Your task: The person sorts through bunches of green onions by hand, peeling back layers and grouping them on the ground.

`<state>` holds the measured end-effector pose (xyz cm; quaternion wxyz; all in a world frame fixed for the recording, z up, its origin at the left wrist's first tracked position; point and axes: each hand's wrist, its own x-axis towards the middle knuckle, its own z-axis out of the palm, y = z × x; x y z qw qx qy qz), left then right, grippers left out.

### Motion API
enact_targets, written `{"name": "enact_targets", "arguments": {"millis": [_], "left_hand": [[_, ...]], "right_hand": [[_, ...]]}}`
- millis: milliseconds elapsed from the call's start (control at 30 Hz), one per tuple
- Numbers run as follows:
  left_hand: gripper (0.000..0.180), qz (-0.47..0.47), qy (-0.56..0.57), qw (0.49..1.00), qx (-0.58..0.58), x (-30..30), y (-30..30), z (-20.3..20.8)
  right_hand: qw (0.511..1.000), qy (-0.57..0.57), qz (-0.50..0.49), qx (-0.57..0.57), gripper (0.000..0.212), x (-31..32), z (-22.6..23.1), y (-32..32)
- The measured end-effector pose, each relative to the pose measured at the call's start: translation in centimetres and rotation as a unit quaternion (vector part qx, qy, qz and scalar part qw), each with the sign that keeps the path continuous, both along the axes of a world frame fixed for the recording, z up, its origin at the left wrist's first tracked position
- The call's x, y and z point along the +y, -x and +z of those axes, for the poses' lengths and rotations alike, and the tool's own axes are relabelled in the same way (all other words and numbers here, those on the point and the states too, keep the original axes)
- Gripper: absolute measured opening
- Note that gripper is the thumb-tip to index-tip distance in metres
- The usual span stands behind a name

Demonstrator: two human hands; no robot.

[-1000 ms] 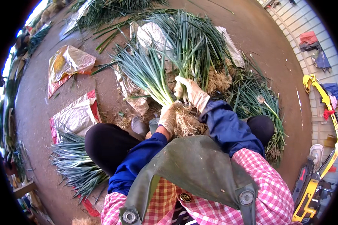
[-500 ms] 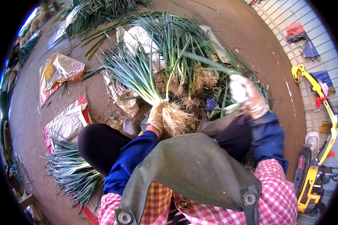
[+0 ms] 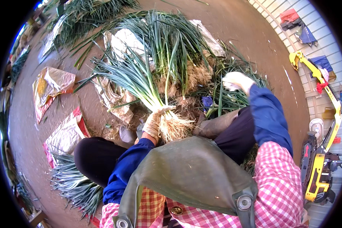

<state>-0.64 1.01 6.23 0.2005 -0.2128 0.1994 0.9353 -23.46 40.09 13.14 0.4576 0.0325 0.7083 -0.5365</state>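
The left hand point(image 3: 152, 125) gripped a green onion bundle point(image 3: 140, 81) just above its roots; the right hand point(image 3: 236, 81), fingers curled, reached into the pile point(image 3: 171, 45) beyond. One-handed, the bundle might have splayed loose.

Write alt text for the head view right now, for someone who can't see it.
A seated person's gloved left hand grips a bunch of green onions just above the roots, while the gloved right hand reaches into loose green onions on the right. More heaps and empty sacks lie on the brown floor.
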Motion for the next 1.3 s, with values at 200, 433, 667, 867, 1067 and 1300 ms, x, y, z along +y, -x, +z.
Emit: {"name": "enact_targets", "arguments": {"millis": [200, 433, 667, 867, 1067, 1300], "left_hand": [[0.020, 0.047, 0.043, 0.997, -0.047, -2.2, -0.7, 2.1], [0.024, 0.046, 0.035, 0.995, -0.078, -1.0, 0.8, -2.1], [0.025, 0.086, 0.039, 0.993, -0.069, -1.4, 1.9, -6.1], [0.026, 0.094, 0.010, 0.995, -0.043, -0.2, 2.6, -3.9], [0.022, 0.147, 0.015, 0.987, -0.057, -1.7, 1.6, -5.2], [0.025, 0.076, -0.041, 0.995, -0.050, -1.8, 1.6, -4.7]], "right_hand": [[0.822, -0.380, 0.131, 0.402, 0.033, -23.5, -11.0, -3.2], [0.829, -0.448, 0.032, 0.333, 0.028, -23.0, -18.5, -1.1], [0.994, 0.095, -0.043, 0.041, 0.016, -26.8, -13.3, -4.4], [0.950, -0.007, 0.087, 0.301, 0.023, -26.4, -14.9, -6.2], [0.971, 0.104, 0.211, 0.036, 0.019, -27.5, -5.9, -10.0], [0.932, 0.097, 0.348, -0.018, 0.027, -27.5, -0.1, -14.9]]}}
